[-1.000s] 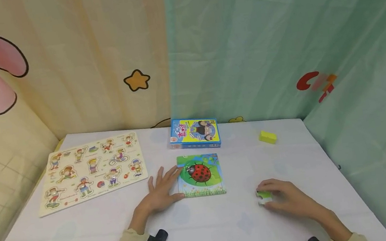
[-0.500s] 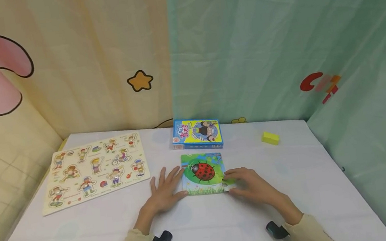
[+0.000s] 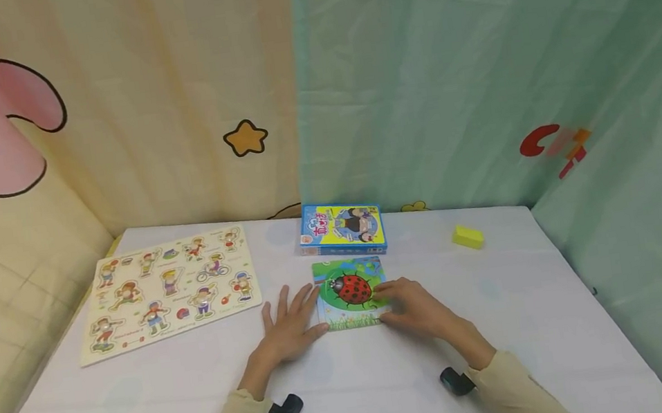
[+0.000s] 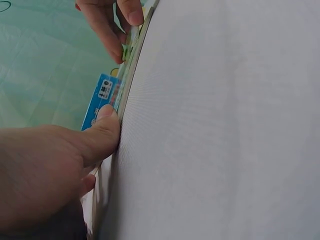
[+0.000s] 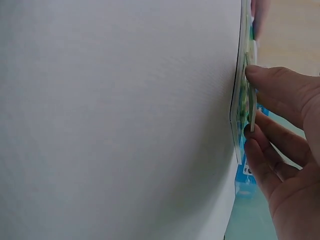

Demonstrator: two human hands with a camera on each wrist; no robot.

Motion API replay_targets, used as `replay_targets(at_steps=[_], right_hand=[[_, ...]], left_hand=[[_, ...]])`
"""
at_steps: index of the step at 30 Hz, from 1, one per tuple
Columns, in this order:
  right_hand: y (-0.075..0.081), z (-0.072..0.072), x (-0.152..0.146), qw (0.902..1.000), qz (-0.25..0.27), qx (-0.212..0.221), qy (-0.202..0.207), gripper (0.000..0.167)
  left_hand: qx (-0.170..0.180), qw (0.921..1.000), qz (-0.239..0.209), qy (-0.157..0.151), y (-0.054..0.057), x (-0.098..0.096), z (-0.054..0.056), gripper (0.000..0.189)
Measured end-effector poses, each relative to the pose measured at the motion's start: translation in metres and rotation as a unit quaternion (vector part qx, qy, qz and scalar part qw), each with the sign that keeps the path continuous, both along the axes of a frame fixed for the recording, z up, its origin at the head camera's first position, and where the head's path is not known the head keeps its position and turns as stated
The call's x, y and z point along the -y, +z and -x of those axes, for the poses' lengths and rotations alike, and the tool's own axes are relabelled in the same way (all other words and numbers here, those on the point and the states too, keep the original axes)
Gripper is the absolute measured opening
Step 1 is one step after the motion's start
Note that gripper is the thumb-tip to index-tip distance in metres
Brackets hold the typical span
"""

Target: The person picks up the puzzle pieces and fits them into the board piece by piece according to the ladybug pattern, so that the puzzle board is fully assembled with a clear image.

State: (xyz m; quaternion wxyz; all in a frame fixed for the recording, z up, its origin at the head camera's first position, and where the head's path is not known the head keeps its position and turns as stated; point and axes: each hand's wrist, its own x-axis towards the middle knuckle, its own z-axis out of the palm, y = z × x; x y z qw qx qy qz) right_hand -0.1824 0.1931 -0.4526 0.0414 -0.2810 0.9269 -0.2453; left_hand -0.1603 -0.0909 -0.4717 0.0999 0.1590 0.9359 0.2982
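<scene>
A square ladybug jigsaw puzzle (image 3: 339,318) lies flat on the white table. My left hand (image 3: 289,332) rests at its left edge with fingers spread, the thumb and a fingertip touching the edge. Over the puzzle's lower right part, my right hand (image 3: 418,311) pinches a thin puzzle piece (image 5: 252,106) between thumb and fingers. In the right wrist view the piece stands slightly tilted, close over the puzzle surface. From the head view the fingers mostly hide it.
Behind the puzzle is a blue and yellow box (image 3: 344,246). A wooden board (image 3: 172,311) with children's figures lies to the left. Farther back on the right sits a small yellow block (image 3: 468,237). Printed curtains (image 3: 415,84) hang behind the table (image 3: 369,397).
My right hand has carried the puzzle piece leftward from the bare table onto the right part of the puzzle. The left hand has stayed at the left edge.
</scene>
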Motion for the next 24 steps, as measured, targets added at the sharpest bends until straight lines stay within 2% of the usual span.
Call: replay_targets(at_steps=[7,13,19,24], right_hand=[[-0.0021,0.0043,0.0021,0.9994,-0.03,-0.004,0.019,0.025],[0.0004,0.0043,0.0038,0.9985,-0.041,-0.011,0.033,0.024],[0.0012,0.0036,0.0076,0.9958,-0.074,-0.029,0.045,0.026],[0.0014,-0.0018,0.0082,0.9934,-0.106,-0.027,0.033,0.029]], left_hand=[[-0.001,0.9999,-0.008,-0.007,0.0001,0.0007,0.0007,0.073],[-0.005,1.0,-0.003,-0.005,0.0013,0.0007,0.0001,0.073],[-0.01,0.9998,-0.014,-0.006,0.0,0.0005,-0.0006,0.072],[-0.012,0.9998,-0.014,-0.003,0.0009,0.0002,-0.0013,0.072]])
